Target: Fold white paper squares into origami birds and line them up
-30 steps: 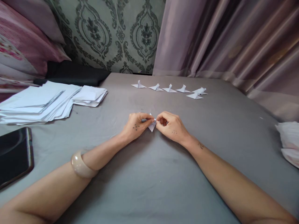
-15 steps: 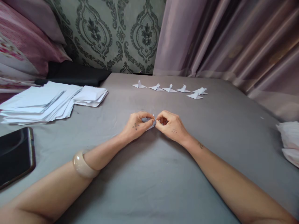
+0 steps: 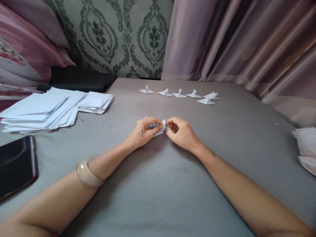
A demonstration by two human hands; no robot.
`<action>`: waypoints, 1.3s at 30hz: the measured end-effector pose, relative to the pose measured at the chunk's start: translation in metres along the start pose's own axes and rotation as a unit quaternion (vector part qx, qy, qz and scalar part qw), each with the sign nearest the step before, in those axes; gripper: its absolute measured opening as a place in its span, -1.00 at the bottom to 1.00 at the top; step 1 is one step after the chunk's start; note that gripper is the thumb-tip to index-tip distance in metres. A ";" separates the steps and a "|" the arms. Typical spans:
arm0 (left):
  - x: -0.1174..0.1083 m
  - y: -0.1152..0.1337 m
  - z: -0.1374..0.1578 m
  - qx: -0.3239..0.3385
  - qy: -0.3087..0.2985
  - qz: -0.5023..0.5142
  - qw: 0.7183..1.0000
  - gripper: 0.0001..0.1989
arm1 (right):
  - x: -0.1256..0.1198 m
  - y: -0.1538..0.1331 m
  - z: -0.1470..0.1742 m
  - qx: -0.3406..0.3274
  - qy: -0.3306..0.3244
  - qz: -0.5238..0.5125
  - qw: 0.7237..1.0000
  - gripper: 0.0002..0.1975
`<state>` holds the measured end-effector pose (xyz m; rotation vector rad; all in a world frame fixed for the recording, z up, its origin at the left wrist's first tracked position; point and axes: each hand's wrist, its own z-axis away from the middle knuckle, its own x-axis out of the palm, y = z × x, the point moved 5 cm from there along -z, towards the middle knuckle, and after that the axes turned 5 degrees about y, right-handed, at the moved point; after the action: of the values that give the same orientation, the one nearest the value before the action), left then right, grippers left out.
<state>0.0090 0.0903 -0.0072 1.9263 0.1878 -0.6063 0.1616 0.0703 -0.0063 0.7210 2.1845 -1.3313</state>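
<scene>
A small white folded paper figure [image 3: 159,132], shaped like the bird-like ones farther back, is pinched between the thumb and index finger of my left hand [image 3: 145,131]. One folded tip points up past those fingertips, while much of the piece is hidden behind the hand. Just to the right, my right hand [image 3: 181,131] has its thumb and index finger slightly apart, close beside the paper's tip and seemingly not on it. Its other fingers are curled in.
Several white folded paper birds [image 3: 179,94] stand in a row at the back. Stacks of white paper [image 3: 41,107] and a smaller pile [image 3: 96,102] lie at left, near a phone [image 3: 17,168]. A white bundle [image 3: 306,144] sits at the right edge of the grey-covered surface [image 3: 158,197].
The thumb and index finger of my right hand have come slightly away from the folded paper, and more of its upright tip shows. My left hand keeps its pinch.
</scene>
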 end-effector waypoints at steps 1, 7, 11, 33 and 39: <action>0.000 0.001 0.000 0.014 -0.006 -0.009 1.000 -0.86 | 0.000 0.002 0.000 0.005 0.000 0.010 1.000 -0.77; -0.010 0.002 0.007 -0.008 0.078 -0.184 0.980 -0.72 | 0.001 0.009 0.002 0.016 -0.025 0.067 0.997 -0.69; -0.001 0.003 0.011 -0.005 0.016 -0.232 0.973 -0.89 | 0.001 0.010 0.001 0.025 -0.035 0.083 0.996 -0.71; 0.005 -0.001 0.007 -0.037 -0.040 -0.193 0.980 -0.71 | 0.011 -0.016 0.013 0.016 -0.122 0.028 0.992 -0.70; 0.005 -0.002 0.005 -0.033 -0.021 -0.195 0.980 -0.80 | -0.003 0.001 0.001 0.128 0.035 -0.003 0.991 -0.79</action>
<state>0.0109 0.0857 -0.0126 1.8223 0.5615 -0.8868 0.1652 0.0692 -0.0056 0.8690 2.0912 -1.6316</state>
